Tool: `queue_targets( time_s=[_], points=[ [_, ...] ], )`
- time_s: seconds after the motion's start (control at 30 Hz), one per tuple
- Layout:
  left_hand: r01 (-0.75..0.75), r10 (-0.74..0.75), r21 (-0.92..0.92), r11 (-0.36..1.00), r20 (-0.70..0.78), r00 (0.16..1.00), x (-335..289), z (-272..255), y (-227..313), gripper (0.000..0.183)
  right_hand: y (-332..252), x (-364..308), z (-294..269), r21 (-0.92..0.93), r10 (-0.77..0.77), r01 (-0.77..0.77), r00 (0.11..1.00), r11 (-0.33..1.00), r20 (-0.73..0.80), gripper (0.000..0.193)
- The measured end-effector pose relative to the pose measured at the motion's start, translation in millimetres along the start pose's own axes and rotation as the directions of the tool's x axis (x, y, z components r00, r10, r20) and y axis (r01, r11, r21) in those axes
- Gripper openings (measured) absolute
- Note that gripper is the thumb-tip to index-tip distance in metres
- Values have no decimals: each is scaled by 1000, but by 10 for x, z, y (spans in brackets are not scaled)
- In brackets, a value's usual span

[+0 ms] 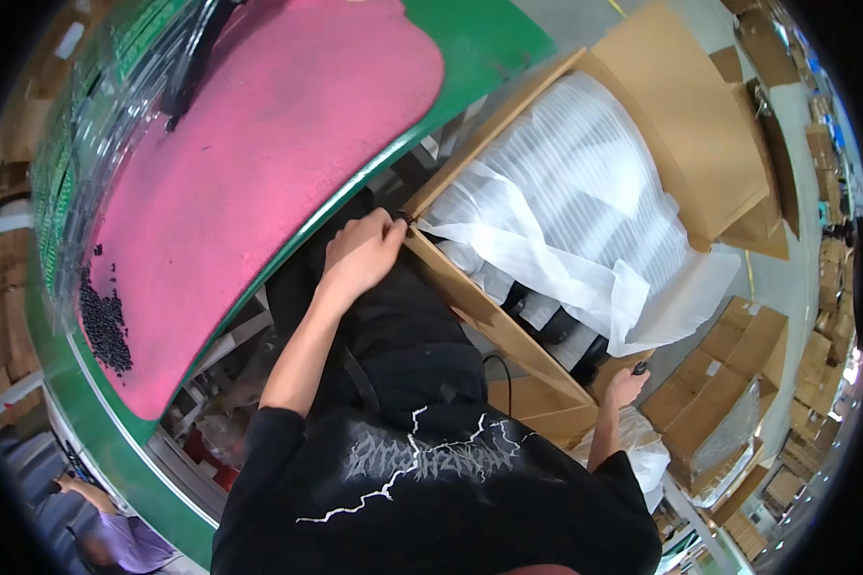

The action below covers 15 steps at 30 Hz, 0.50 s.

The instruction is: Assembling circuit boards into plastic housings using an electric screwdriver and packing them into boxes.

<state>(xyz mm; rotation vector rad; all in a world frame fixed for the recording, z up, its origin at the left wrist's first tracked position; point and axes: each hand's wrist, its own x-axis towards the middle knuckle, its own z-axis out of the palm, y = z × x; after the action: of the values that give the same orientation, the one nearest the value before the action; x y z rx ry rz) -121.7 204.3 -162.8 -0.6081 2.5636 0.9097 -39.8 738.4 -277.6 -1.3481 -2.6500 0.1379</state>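
Observation:
An open cardboard carton [537,350] stands before me, packed with items wrapped in white foam sheeting [585,163]. Loose white strips of the foam hang toward its near side, where several black parts [554,328] show between the wraps. At the carton's left corner is my left hand [362,254], its fingers curled together; a bit of something dark shows at the fingertips, too small to name. By the right near corner, my right hand [624,385] is closed around a small black piece [640,368], most of it hidden in the fingers.
To the left runs a green-edged workbench with a pink mat [288,144], bearing a pile of small black pieces [104,326] and clear plastic bags [115,125]. Flattened cartons [719,374] lie at the right. Another person [125,537] is at the lower left.

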Motion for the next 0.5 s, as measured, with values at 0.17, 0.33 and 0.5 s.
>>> queue_targets(
  time_s=[0.17,0.33,0.5],
  points=[
    [-636,620,26,771,196,760,-600,-626,254,28,628,502,459,513,55,-55,998,857,16,55],
    [-746,746,291,599,135,652,-1268,-1332,524,36,-410,91,159,875,-118,-352,905,333,409,43],
    [-531,663,487,693,-141,735,-1649,-1860,750,30,-1552,-91,650,616,-99,-595,673,517,733,55]
  ],
)
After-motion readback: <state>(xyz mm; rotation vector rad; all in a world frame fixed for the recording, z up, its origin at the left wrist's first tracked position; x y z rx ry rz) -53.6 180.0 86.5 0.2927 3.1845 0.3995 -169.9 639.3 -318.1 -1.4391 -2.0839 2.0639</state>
